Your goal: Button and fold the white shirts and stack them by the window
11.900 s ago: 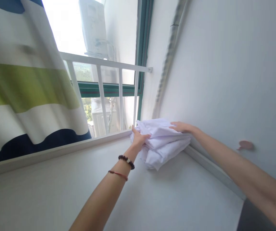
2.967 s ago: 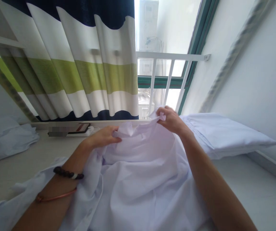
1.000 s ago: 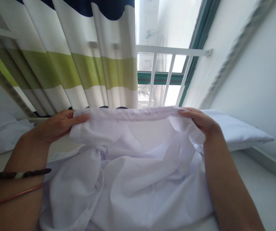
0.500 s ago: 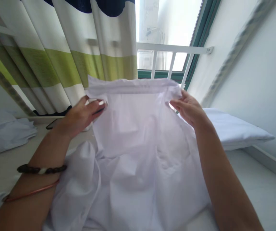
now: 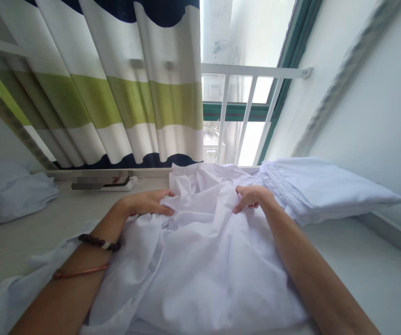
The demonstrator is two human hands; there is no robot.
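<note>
A large white cloth garment (image 5: 200, 251) lies bunched and wrinkled in front of me, its far part resting near the white ledge. My left hand (image 5: 149, 204) is on the garment's left side, thumb and fingers closed on a fold. Opposite it, my right hand (image 5: 252, 197) pinches the cloth on the right side, with some fingertips curled under and partly hidden. Folds of fabric rise between the two hands. The near end of the garment spreads toward me between my forearms.
On the right, a stack of folded white cloth (image 5: 326, 188) lies against the wall. More white fabric (image 5: 11, 193) is heaped at far left. A flat white-and-dark object (image 5: 116, 183) with a cord lies by the ledge. Behind are a striped curtain (image 5: 133, 102) and white railing (image 5: 249, 70).
Both hands have come down and closer together, lowering the garment's straight-edged top from before the railing onto the surface. The cloth has gone from stretched to bunched.
</note>
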